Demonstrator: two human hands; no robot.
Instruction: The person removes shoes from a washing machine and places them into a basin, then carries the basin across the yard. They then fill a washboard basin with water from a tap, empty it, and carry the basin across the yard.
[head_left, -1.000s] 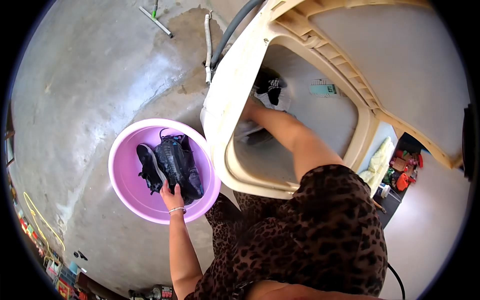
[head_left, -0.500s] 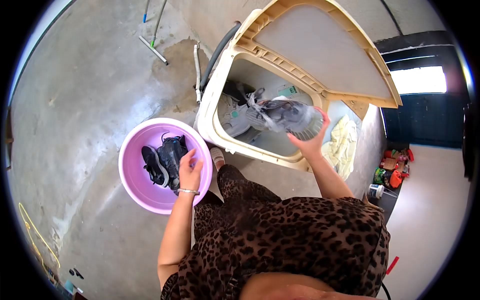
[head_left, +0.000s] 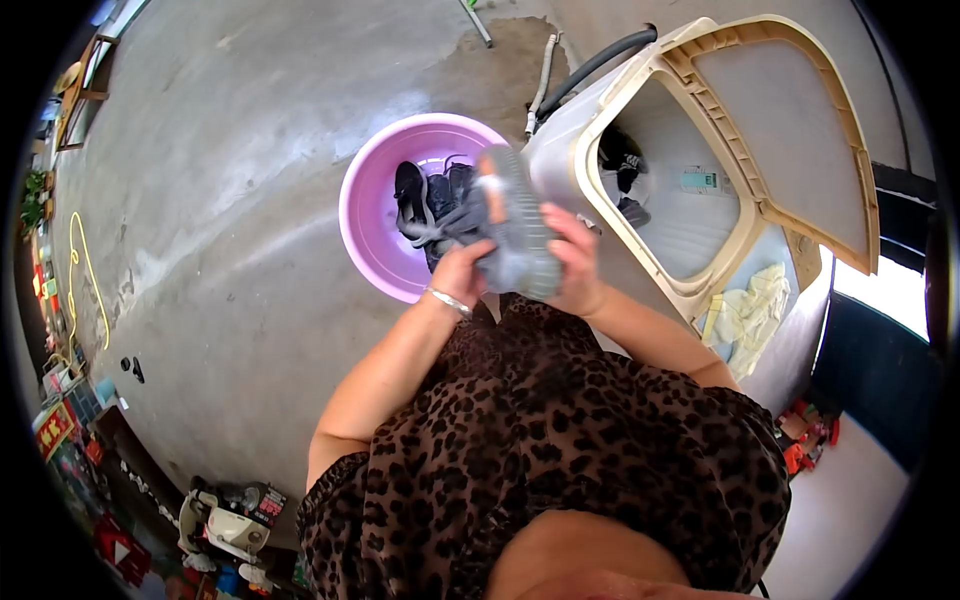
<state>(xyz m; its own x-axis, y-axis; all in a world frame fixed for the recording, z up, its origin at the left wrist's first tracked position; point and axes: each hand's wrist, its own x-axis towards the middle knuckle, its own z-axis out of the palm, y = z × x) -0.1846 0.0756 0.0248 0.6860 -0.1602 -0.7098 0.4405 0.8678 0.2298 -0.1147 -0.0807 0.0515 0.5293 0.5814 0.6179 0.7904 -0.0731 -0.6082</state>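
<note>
A grey sneaker [head_left: 520, 220], blurred by motion, is held up in front of my body, partly over the right rim of the pink basin [head_left: 362, 225]. Its ribbed sole faces right and grey laces dangle from the other side. My left hand [head_left: 463, 270] grips its upper near the laces. Against the sole, my right hand [head_left: 575, 262] closes around the other side. Inside the basin lie a black shoe with a pale sole edge [head_left: 411, 190] and another dark shoe [head_left: 458, 182], partly hidden behind the held sneaker.
To the right stands a washing machine [head_left: 580, 130] with its lid [head_left: 790, 110] raised; dark and grey shoes [head_left: 632, 210] sit inside. A yellowish cloth [head_left: 745, 315] hangs on its near edge. A grey hose [head_left: 600, 65] is behind, a yellow hose [head_left: 75, 255] far left.
My right hand has brought the grey sneaker out of the washing machine, leftward to the basin. My left hand has left the basin shoes and taken hold of the sneaker. The view has shifted left.
</note>
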